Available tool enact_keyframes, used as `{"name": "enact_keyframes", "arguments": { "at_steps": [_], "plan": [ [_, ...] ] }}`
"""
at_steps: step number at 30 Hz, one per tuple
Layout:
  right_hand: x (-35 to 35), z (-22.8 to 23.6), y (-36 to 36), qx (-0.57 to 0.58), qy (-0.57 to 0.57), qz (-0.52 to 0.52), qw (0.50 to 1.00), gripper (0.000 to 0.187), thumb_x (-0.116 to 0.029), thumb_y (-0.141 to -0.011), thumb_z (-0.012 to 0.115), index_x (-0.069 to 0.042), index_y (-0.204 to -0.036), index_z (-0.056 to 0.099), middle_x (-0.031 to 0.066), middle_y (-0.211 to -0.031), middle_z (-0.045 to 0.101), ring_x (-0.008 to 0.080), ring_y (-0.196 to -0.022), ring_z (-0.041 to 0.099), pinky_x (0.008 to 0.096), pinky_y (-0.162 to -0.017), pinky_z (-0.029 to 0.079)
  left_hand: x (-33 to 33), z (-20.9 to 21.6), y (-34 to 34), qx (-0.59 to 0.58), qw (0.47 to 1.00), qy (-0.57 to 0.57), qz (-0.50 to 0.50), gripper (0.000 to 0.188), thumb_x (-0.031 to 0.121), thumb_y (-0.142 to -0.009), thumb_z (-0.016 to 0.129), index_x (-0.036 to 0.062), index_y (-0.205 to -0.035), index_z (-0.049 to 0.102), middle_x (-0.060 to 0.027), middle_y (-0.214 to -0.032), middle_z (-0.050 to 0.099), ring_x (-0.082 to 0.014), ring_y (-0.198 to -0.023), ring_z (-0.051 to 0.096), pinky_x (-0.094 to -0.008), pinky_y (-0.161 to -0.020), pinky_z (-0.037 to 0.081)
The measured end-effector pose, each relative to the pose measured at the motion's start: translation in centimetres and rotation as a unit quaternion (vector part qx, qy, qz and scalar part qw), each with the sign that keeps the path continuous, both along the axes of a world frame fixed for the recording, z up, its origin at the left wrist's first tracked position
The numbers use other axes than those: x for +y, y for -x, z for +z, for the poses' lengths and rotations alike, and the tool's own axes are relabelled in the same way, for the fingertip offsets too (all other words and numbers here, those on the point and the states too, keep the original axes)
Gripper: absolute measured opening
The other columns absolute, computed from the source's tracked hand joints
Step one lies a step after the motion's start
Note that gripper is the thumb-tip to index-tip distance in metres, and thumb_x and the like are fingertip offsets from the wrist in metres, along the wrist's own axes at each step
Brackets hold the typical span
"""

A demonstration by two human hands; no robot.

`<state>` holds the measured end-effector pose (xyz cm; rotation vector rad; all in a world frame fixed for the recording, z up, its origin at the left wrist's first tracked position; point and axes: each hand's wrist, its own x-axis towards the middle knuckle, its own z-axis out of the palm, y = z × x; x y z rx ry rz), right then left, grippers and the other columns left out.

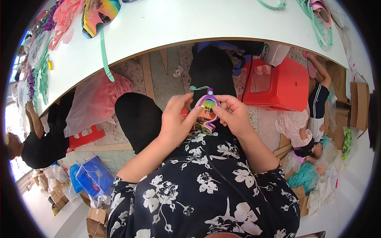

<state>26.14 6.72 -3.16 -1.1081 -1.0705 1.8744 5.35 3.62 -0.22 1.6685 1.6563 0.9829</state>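
Note:
A pair of swim goggles [208, 110] with a purple frame and mirrored rainbow lens is held over my lap, turned so one lens is above the other. My left hand [178, 115] is closed on its left side, thumb against the lens edge. On the opposite side, my right hand [235, 116] pinches the frame between thumb and fingers. A teal strap [198, 87] comes off the upper end of the goggles, by my left fingertips. The lower lens is partly hidden by my left hand.
Ahead curves the white table [178, 23], bearing rainbow lens pieces [99, 16], pink straps [65, 20] and pink goggles [322, 14]. A teal strap [104, 55] hangs over its edge. Below stand a red stool [291, 85] and a bag of pink pieces [99, 103]. People sit at both sides.

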Motion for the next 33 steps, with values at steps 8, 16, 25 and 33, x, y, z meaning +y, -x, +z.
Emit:
{"name": "enact_keyframes", "arguments": {
  "at_steps": [8,16,25,33],
  "plan": [
    [0.4,0.3,0.6,0.000,-0.006,0.015,1.000,0.031,-0.005,-0.092,0.067,0.000,-0.122,0.061,-0.0034,-0.073,0.057,0.0013,-0.058,0.049,0.0163,-0.051,0.038,-0.3,0.0,-1.0,0.088,0.990,-0.107,-0.025,0.015,0.004,-0.084,0.072,0.0009,-0.097,0.066,-0.0134,-0.083,0.062,-0.0299,-0.070,0.063,-0.0363,-0.060,0.051],
    [0.3,0.9,0.3,0.014,-0.017,0.032,0.999,0.031,-0.006,-0.092,0.068,0.000,-0.122,0.062,-0.0045,-0.072,0.056,0.0011,-0.058,0.049,0.0161,-0.052,0.038,-1.2,0.3,-1.7,0.020,0.992,-0.128,0.015,0.010,0.001,-0.087,0.069,0.0006,-0.098,0.067,-0.0098,-0.082,0.062,-0.0213,-0.068,0.061,-0.0305,-0.060,0.048],
    [0.8,1.2,0.4,0.060,0.040,-0.001,0.997,0.035,-0.007,-0.088,0.072,0.002,-0.121,0.063,-0.0040,-0.079,0.062,0.0028,-0.066,0.051,0.0183,-0.059,0.042,-0.1,0.8,-0.7,-0.356,0.901,0.245,0.041,0.016,0.012,-0.096,0.066,-0.0010,-0.105,0.064,-0.0022,-0.089,0.067,-0.0055,-0.076,0.059,-0.0191,-0.065,0.047],
    [4.5,1.2,-1.8,0.048,0.196,0.094,0.975,0.020,-0.012,-0.086,0.075,0.000,-0.098,0.065,-0.0005,-0.079,0.062,0.0052,-0.067,0.055,0.0185,-0.059,0.043,1.8,1.2,-0.7,-0.395,0.858,0.329,0.008,0.016,0.010,-0.095,0.066,-0.0023,-0.105,0.063,-0.0030,-0.090,0.067,-0.0071,-0.078,0.060,-0.0212,-0.070,0.048]
  ]
}}
